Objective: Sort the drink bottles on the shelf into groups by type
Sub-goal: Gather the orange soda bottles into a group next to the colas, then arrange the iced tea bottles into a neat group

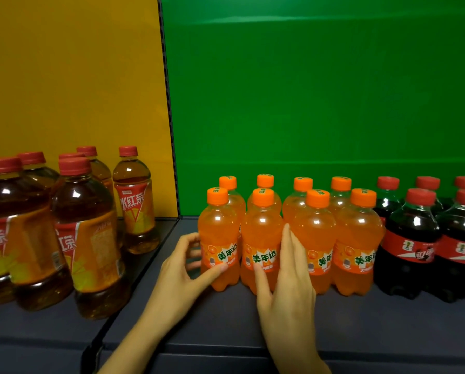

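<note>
Several orange soda bottles (pixel 315 238) stand in two rows at the middle of the dark shelf (pixel 226 319). My left hand (pixel 182 263) curls round the front leftmost orange bottle (pixel 218 238), thumb on its label and fingers behind. My right hand (pixel 288 276) holds the second front orange bottle (pixel 262 238), thumb across the label and fingers along its right side. Several iced tea bottles (pixel 85 238) with red caps stand grouped at the left. Dark cola bottles (pixel 412 238) with red caps stand grouped at the right.
A yellow back panel (pixel 72 76) is behind the tea, a green one (pixel 320 90) behind the soda and cola. A dark divider seam (pixel 134 279) runs between the two shelf sections. Bare shelf lies in front of the bottles.
</note>
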The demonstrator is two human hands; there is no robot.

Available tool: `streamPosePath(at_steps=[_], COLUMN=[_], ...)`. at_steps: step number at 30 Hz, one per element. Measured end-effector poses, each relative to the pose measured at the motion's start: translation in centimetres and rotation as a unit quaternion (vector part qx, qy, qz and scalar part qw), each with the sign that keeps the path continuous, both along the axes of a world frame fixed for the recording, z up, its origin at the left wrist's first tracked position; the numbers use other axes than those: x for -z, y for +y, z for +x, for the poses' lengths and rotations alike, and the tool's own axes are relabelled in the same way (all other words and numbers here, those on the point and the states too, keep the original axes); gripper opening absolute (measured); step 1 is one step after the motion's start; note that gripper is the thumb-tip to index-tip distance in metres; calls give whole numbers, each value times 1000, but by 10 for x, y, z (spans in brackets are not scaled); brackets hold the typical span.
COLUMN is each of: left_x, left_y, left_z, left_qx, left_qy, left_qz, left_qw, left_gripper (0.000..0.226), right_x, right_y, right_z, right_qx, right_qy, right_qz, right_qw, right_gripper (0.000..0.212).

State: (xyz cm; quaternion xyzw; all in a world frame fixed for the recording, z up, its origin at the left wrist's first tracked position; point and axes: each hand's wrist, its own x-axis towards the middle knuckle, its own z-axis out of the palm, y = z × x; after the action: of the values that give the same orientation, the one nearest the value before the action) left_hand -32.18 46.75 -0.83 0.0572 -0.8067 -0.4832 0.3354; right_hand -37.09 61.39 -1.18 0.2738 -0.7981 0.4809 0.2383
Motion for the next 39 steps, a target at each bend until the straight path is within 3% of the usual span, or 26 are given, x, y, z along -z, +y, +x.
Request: streamPosePath(at_steps=[4,17,26,32,36,39], left_x=[1,3,5,3,-11,-17], left_y=[1,4,2,-14,-53,-89], left_z=[0,2,5,55,101,127], left_qx=[-1,-41,-57,-76,-105,-135], left_qy=[5,33,24,98,147,167], left_qz=[6,-32,-84,-153,-167,-167], left_qw=[1000,998,995,980,969,962], left_gripper=[53,52,52,35,15,9], right_x=[9,10,4,-6,-13,-16], right_y=[-6,-5,-5,-27,-76,-115], right_z=[-8,-11,-4,22,49,68], right_qx=[65,21,29,-95,-204,-256], right_qy=[74,115,176,212,141,52], right_qz=[-35,-106,-69,-84,-74,-40], right_qw=[995,987,982,969,966,964], right_gripper=[81,75,60,34,28,42])
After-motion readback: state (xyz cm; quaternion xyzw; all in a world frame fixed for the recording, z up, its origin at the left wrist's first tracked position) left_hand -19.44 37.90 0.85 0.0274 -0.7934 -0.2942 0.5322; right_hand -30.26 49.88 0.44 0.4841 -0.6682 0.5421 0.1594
